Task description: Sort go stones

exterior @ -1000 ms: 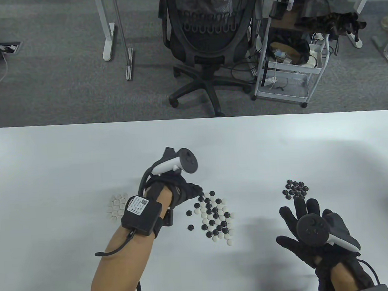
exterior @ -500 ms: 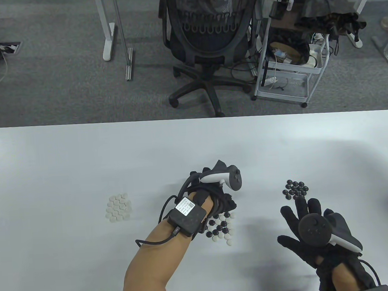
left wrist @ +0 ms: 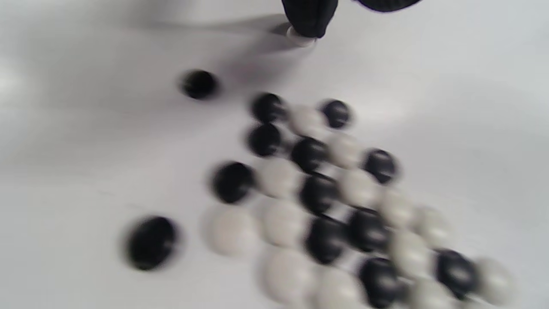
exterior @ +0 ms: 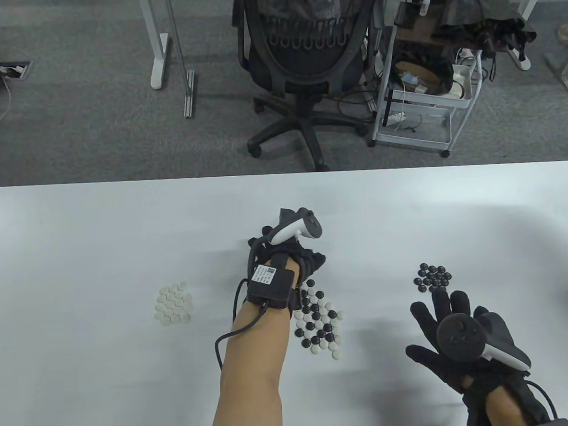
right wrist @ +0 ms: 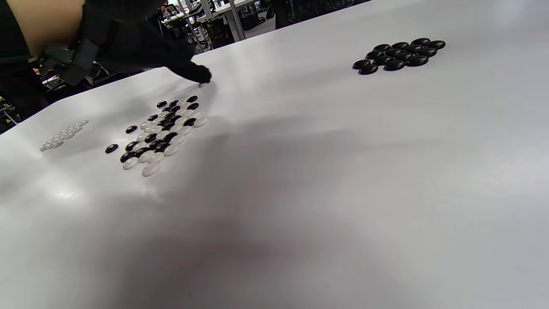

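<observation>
A mixed pile of black and white Go stones [exterior: 319, 324] lies mid-table, also seen blurred in the left wrist view [left wrist: 326, 201] and in the right wrist view [right wrist: 161, 133]. Sorted white stones [exterior: 173, 304] sit to its left and sorted black stones [exterior: 432, 277] to its right. My left hand [exterior: 313, 261] is at the pile's far end. One fingertip [left wrist: 309, 17] presses down on a single white stone [left wrist: 301, 40] lying apart from the pile. My right hand [exterior: 445, 328] hovers near the black stones with fingers spread, holding nothing.
The white table [exterior: 74, 245] has its far edge at mid-frame. Beyond it on the carpet stand an office chair [exterior: 303, 53] and a white wire cart [exterior: 421, 94]. A lone black stone [right wrist: 111, 148] lies just left of the mixed pile.
My left hand swung right across the mixed pile, then drew back to its far edge, where a fingertip now sits on a white stone. The right hand has stayed put.
</observation>
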